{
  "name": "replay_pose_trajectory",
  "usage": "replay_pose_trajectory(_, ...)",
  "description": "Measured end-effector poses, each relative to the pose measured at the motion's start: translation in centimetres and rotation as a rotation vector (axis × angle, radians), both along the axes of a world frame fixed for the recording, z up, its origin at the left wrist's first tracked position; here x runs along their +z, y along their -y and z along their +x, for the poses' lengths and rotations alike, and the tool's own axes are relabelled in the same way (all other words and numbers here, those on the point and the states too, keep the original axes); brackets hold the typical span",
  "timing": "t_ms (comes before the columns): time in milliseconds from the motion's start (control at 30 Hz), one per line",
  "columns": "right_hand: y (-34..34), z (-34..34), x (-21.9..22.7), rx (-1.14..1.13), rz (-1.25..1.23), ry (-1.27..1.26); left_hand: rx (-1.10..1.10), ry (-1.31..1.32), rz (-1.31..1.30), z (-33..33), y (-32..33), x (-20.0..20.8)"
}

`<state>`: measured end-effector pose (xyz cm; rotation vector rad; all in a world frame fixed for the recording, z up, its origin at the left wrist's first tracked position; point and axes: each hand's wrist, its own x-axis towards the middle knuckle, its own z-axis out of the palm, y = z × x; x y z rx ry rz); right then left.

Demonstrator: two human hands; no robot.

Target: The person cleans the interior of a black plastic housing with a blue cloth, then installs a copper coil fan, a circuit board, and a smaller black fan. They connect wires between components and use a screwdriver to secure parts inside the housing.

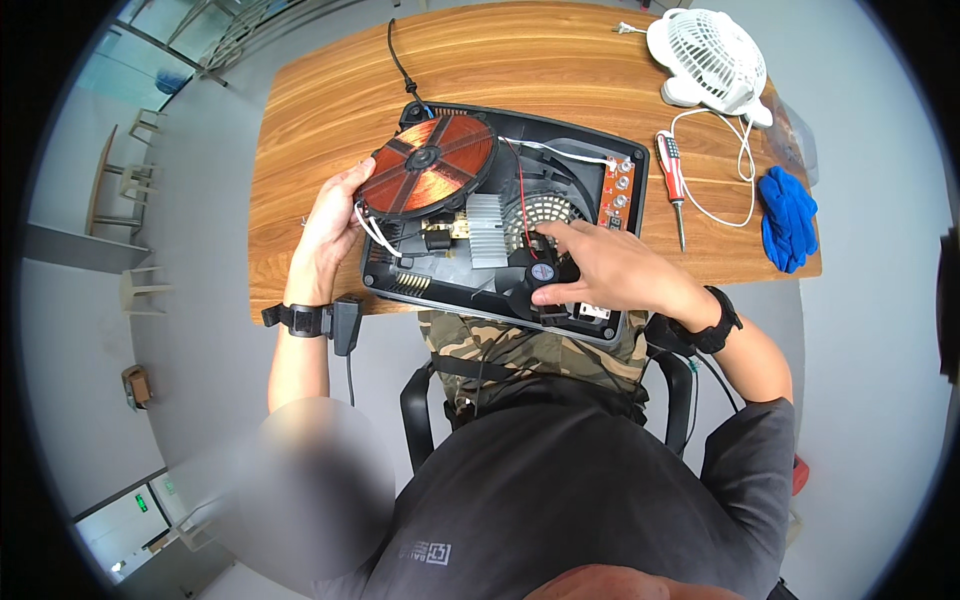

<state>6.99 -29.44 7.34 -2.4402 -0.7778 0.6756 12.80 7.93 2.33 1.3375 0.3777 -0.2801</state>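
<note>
An opened black induction cooker housing (400,288) lies at the near edge of the table. My left hand (335,215) grips the rim of a round copper coil (440,165), tilted over the housing's left part, white wires hanging from it. My right hand (615,265) has thumb and fingers around a small black cooling fan (541,272) on a red wire, above the housing's vent grille (545,208). Between coil and fan stands a finned metal heat sink (487,232). At the right side sits an orange-red control board (612,195). The coil hides part of the housing's inside.
To the housing's right, a red-and-white screwdriver (671,165) lies on the wooden table (330,90). Farther back stands a white fan (710,62) with its cord looping forward. Blue gloves (788,220) rest near the right edge. The cooker's black power cord (398,55) runs backward.
</note>
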Motion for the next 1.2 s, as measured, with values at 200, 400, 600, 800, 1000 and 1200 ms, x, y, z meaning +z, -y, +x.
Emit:
replay_pose_trajectory(200,-0.9,1.1,-0.2,-0.061,-0.023,-0.162,0.021,-0.005,-0.011,-0.3,1.0,1.1)
replay_pose_trajectory(400,-0.1,2.3,-1.7,-0.255,0.195,-0.384,0.030,0.001,0.005,-0.5,2.0,2.0)
replay_pose_trajectory(600,-1.0,2.1,-0.7,-0.216,0.095,-0.342,-0.015,0.037,0.050,0.0,0.8,0.7)
replay_pose_trajectory(800,-1.8,3.2,-2.3,-0.181,0.052,-0.187,-0.121,0.139,0.248,0.6,-0.5,-0.4)
replay_pose_trajectory(1000,-2.2,4.0,-3.1,-0.175,0.039,-0.156,-0.139,0.230,0.490,0.0,0.1,0.2)
replay_pose_trajectory(1200,-1.3,4.2,-3.5,-0.246,0.124,-0.158,-0.112,0.245,0.720,0.4,-1.1,-2.2)
